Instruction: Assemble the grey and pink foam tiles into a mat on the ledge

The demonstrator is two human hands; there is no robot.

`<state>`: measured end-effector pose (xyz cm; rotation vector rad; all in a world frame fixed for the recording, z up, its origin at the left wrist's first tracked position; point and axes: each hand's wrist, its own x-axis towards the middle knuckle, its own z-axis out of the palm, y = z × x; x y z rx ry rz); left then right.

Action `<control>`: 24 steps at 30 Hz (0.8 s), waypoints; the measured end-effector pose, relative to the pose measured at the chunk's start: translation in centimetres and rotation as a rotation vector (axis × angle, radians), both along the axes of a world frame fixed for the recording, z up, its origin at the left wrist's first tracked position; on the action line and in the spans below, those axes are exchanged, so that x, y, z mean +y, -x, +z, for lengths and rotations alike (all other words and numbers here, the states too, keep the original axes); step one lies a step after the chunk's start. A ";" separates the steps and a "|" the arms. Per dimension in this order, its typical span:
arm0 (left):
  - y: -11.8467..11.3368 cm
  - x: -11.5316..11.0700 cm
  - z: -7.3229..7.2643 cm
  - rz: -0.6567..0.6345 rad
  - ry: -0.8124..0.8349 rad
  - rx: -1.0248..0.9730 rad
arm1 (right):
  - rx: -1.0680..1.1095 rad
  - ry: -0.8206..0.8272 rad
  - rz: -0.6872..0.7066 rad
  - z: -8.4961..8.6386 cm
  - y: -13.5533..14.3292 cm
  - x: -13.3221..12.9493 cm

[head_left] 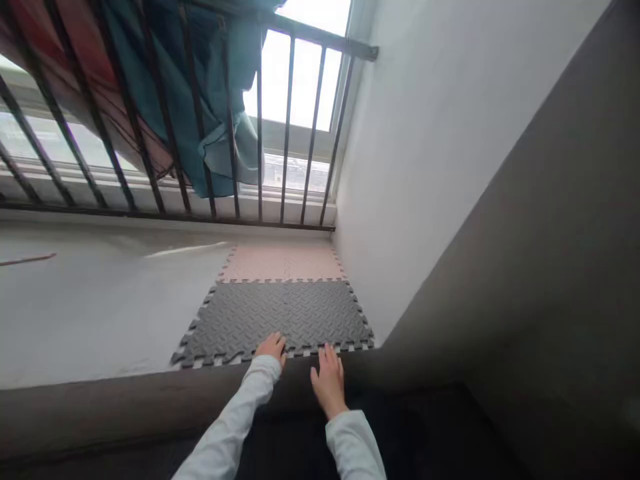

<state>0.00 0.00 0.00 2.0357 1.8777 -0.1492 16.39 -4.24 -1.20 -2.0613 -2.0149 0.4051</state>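
I have the grey mat (285, 310) lying flat on the pale ledge (90, 313), its toothed near side along the ledge's front edge. A seam runs down its middle. My left hand (271, 348) is open, fingers laid over the near edge of the grey mat, just left of that seam. My right hand (328, 380) is open too, fingers stretched forward, fingertips at the same edge, right of the seam; from here I can't tell whether they press on it. I see neither hand closed around anything. Pale sleeves (230, 420) run back from both wrists.

The pink mat (287, 262) adjoins the far side of the grey mat. The white wall (425, 133) rises on the grey mat's right. Beyond and above it I get a dark railing (199, 117), with blue cloth (213, 100), reddish cloth (80, 40) and a bright window (303, 87) behind the bars. Well left of the grey mat shows a thin red strip (27, 259).
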 end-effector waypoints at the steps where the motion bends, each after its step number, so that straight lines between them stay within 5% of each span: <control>1: 0.2 0.1 0.0 -0.003 -0.003 -0.018 | 0.002 -0.016 -0.005 0.2 0.0 -0.1; 12: 1.6 0.7 -0.9 0.031 -0.010 -0.056 | 0.053 -0.098 -0.269 1.2 -1.6 1.1; 24: 2.3 1.4 -2.1 0.025 0.025 -0.098 | 0.002 -0.113 -0.295 0.7 -1.4 2.8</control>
